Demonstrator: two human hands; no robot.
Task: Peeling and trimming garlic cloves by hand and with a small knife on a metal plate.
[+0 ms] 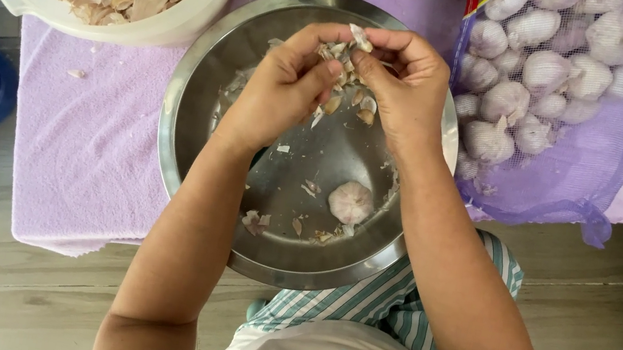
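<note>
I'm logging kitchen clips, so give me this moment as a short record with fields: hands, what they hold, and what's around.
left hand: gripping a garlic head together with the right hand, over the bowl
right hand: pinching the same garlic head, papery skin at the fingertips
steel bowl: holds one whole garlic bulb and skin scraps
white tub: full of garlic peels, upper left
mesh bag: purple, filled with garlic bulbs, right
cloth: lilac, under the bowl

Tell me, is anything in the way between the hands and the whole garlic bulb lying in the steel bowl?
Nothing visible. The garlic bulb lies uncovered in the steel bowl, just below the left hand and right hand, which hold garlic pieces; only loose skins lie around it.
</note>
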